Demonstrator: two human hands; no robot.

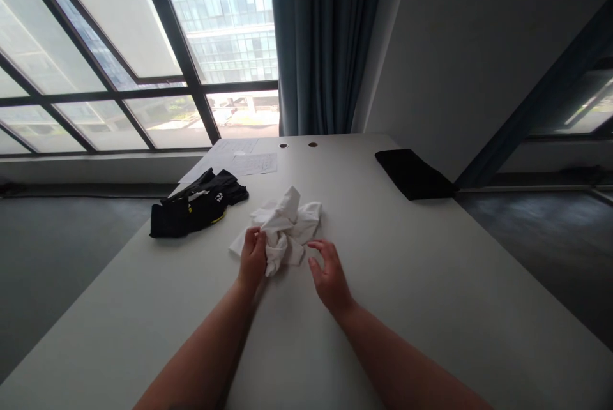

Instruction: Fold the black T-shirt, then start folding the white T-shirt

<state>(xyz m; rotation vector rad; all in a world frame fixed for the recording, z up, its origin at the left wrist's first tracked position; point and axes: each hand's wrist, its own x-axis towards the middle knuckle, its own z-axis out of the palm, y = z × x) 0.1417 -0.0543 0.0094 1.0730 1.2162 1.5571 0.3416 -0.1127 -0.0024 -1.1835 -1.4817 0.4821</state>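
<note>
Windows (134, 7) fill the upper left, beyond a white desk (407, 257) that stretches away from the wearer. On the desk's left side lies a rumpled black garment (175, 221) with small yellow and white marks; just behind it are sheets of paper (256, 163).

Next comes the left hand (252, 258), its bare forearm slanting up and to the right from the bottom edge. Its grip is closed, fingers and thumb pinching the near left part of a crumpled white cloth (286, 231).

The cloth lies mid-desk, most of it to the right of that grip and beyond it, with one flap showing to the left. It is too bunched for a clear long axis; its tallest fold points away from the wearer, leaning slightly right, while looser flaps spread to both sides.

Just right of the cloth is the right hand (331, 279), its forearm slanting up and to the left. Its grip is parted and holds nothing, thumb and curved fingers facing the cloth's edge; whether they touch it is unclear. Farther right, a flat black item (414, 175) lies near the desk's edge.
</note>
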